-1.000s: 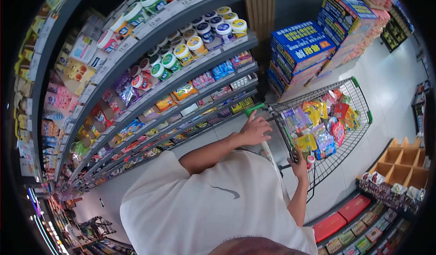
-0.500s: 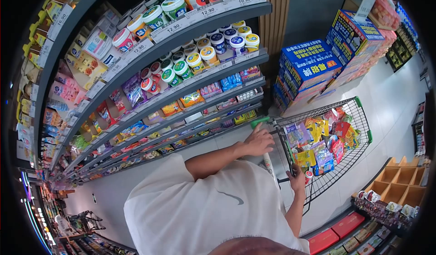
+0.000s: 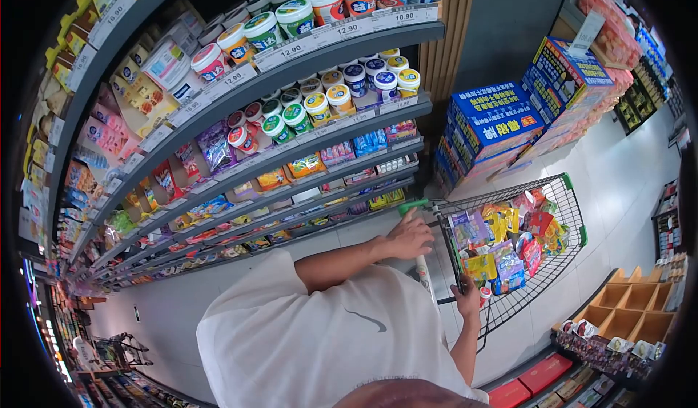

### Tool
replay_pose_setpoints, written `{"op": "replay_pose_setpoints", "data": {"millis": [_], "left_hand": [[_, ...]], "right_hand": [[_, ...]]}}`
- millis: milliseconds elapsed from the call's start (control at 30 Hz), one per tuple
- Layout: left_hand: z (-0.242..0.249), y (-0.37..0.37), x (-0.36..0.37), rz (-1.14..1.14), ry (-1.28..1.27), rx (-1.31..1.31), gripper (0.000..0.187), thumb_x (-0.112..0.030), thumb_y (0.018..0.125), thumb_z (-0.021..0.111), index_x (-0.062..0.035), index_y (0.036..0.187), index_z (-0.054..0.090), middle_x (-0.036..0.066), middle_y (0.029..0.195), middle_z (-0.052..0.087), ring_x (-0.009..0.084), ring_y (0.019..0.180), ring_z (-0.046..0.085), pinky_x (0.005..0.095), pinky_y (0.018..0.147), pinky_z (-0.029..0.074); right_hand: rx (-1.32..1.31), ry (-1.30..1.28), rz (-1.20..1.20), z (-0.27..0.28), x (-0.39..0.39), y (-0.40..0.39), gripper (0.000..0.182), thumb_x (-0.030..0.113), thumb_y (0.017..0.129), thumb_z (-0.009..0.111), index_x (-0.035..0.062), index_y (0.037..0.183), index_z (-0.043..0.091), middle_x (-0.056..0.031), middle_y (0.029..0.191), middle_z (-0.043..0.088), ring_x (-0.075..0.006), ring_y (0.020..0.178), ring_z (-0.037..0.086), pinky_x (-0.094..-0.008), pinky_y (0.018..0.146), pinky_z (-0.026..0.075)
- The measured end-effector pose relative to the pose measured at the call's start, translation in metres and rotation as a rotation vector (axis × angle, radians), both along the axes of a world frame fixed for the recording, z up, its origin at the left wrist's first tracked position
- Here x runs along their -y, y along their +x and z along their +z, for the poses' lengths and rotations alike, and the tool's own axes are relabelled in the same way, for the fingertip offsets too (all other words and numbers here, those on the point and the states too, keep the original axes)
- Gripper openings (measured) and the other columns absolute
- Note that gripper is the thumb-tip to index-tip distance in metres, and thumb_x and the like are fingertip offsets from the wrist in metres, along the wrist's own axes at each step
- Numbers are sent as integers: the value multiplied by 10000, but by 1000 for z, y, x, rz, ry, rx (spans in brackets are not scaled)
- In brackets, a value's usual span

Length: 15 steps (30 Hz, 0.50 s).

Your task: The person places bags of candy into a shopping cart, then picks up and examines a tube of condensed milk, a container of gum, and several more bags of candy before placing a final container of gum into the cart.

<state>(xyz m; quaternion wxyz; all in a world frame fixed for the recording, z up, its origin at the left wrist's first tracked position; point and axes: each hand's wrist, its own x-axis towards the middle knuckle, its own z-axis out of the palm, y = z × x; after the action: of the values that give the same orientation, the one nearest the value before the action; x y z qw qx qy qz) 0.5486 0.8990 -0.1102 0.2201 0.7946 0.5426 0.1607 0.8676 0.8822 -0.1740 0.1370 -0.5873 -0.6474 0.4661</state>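
A wire shopping cart [image 3: 534,297] with green corner pieces stands at the right. Colourful snack packets [image 3: 509,259] lie in it, and a small red-lidded tub [image 3: 485,293] shows at its near side. My left hand [image 3: 411,235] is curled over the cart handle [image 3: 424,271], close to its green end; the undersides of its fingers are hidden. Lower down, my right hand [image 3: 467,297] is closed on the dark near edge of the cart, its grip partly hidden by the fingers.
Curved shelves [image 3: 349,42] with tubs and packets run along the left and top. Stacked blue boxes [image 3: 494,121] stand beyond the cart. A wooden compartment display [image 3: 631,295] and red boxes [image 3: 544,373] are at the lower right. Another cart [image 3: 123,350] is far off at lower left.
The shelves and blue boxes sit lower in view, and the cart appears slightly further left and down. Both hands keep their places at the cart.
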Motion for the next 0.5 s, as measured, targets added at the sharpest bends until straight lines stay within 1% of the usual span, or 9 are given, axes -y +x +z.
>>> {"op": "replay_pose_setpoints", "data": {"millis": [33,167,267,367,500], "left_hand": [[-2,0,0,6,18,4,342,-377,868,598,-133,1094,681,36,1104,620,223,1187,477,581,1172,34],[0,-2,1,-18,-40,5,330,-383,896,588,-136,1101,663,35,1134,590,220,1226,454,587,1166,29],[-1,-2,1,-21,-33,9,327,-386,895,588,-141,1098,664,34,1135,588,218,1226,454,587,1166,28],[-4,-2,0,-17,-27,3,321,-389,896,587,-150,1096,665,31,1131,592,215,1225,455,588,1166,35],[-1,-1,2,-1,-26,2,294,-376,895,601,-163,1086,668,27,1122,611,211,1221,468,592,1162,36]], "right_hand": [[1,9,3,-2,1,1,559,110,778,776,15,1285,560,-128,1077,675,-197,886,655,-311,783,525],[17,-16,-4,19,0,-8,564,109,779,775,17,1292,559,-122,1079,669,-186,888,644,-306,781,521],[-58,-15,-22,9,0,-4,558,113,781,774,18,1289,563,-117,1081,667,-177,877,640,-301,776,520],[2,-18,-15,13,-1,-5,550,117,777,780,17,1276,572,-118,1083,665,-179,874,638,-300,773,519],[-1,-7,-13,13,0,-5,542,129,772,789,16,1259,581,-116,1079,664,-189,884,640,-308,773,520]]}}
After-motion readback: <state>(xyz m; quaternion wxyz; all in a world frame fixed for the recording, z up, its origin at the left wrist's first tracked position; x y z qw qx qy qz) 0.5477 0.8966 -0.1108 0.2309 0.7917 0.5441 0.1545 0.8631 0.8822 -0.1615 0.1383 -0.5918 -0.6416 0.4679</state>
